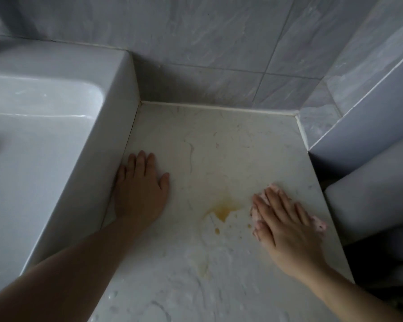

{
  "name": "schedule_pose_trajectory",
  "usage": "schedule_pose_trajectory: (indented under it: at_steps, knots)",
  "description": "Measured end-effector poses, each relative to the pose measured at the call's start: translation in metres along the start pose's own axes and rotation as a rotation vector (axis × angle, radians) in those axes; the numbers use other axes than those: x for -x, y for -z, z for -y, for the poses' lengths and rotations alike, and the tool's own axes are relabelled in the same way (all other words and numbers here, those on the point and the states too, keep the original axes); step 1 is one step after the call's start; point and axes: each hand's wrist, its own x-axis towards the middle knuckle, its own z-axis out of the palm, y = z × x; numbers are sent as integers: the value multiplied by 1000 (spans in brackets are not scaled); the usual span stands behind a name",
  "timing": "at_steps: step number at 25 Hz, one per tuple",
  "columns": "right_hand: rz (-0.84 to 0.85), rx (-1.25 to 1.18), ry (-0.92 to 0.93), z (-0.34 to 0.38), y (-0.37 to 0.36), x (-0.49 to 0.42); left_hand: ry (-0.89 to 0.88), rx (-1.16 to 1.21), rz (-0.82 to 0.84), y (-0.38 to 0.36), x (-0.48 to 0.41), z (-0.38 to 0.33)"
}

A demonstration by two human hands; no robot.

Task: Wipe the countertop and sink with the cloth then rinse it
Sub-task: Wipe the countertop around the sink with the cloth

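On the pale marbled stone countertop (219, 145), the right hand (286, 225) at lower right of the frame lies flat, fingers spread, pressing a crumpled pink cloth (321, 225) down. A yellow-orange stain (222, 211) sits just left of it. The left hand (140, 191) rests open and empty beside the white ceramic sink (56, 126) at left.

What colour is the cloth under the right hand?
Pale pink cloth, peeking out around the right hand; head view.

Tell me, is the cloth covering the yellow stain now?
No, the cloth lies under the right hand, beside the uncovered yellow stain.
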Motion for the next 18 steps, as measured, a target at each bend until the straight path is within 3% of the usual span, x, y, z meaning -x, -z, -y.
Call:
schedule_pose_trajectory:
  at_steps: [1, 6, 9, 11, 14, 18]
  knots:
    - [-8, 22, -6, -8, 1, -10, 0, 12, 9, 0, 1, 0]
    - [72, -162, -427, -30, 11, -82, -58, 21, 56, 7, 38, 10]
    - [-6, -55, -195, 19, 9, -10, -108, -38, 71, 10, 78, 21]
    - [51, -48, -79, 41, 11, 40, -111, -57, 109, 11, 89, 24]
    - [-14, -66, -196, 23, 10, 4, -93, -66, 162, 12, 89, 24]
    - [58, -200, -484, 5, 16, -106, -91, -64, 146, 13, 89, 22]
